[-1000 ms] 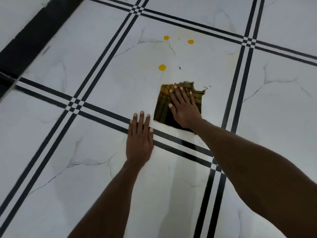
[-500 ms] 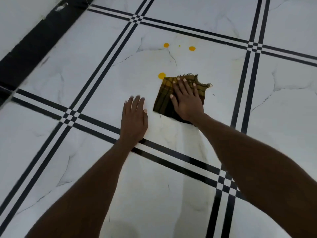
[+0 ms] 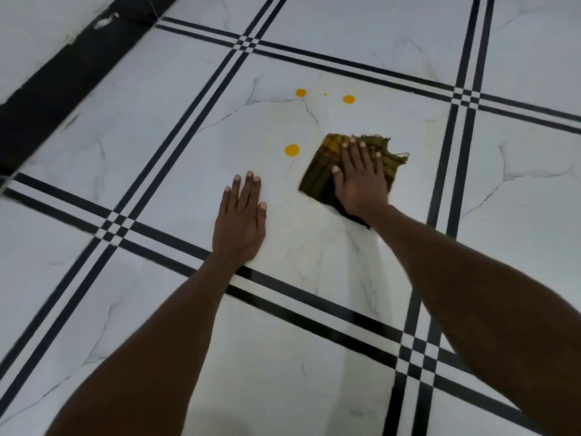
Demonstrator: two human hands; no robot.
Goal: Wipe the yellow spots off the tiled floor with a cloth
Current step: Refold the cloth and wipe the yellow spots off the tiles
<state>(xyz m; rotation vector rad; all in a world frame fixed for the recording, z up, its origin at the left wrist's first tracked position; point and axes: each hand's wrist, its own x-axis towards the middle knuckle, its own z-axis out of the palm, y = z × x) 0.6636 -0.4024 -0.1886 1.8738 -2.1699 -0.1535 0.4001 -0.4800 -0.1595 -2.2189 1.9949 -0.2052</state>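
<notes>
A folded dark yellow-brown checked cloth (image 3: 320, 171) lies flat on the white marble-look tiled floor (image 3: 157, 127). My right hand (image 3: 358, 177) presses down on it, palm flat, fingers spread. My left hand (image 3: 240, 220) rests flat on the bare tile to the left of the cloth, holding nothing. A large yellow spot (image 3: 292, 150) sits just left of the cloth's far corner, apart from it. Two smaller yellow spots lie farther away, one (image 3: 301, 92) on the left and one (image 3: 348, 99) on the right, with a tiny yellow speck (image 3: 325, 94) between them.
Double black lines (image 3: 176, 149) divide the floor into large squares. A wide black band (image 3: 63, 80) runs along the far left edge below a white wall base. Faint grey veins cross the tiles.
The cloth under my right hand slid forward and then right, away from the large spot it had nearly touched. My left hand moved forward onto the same tile.
</notes>
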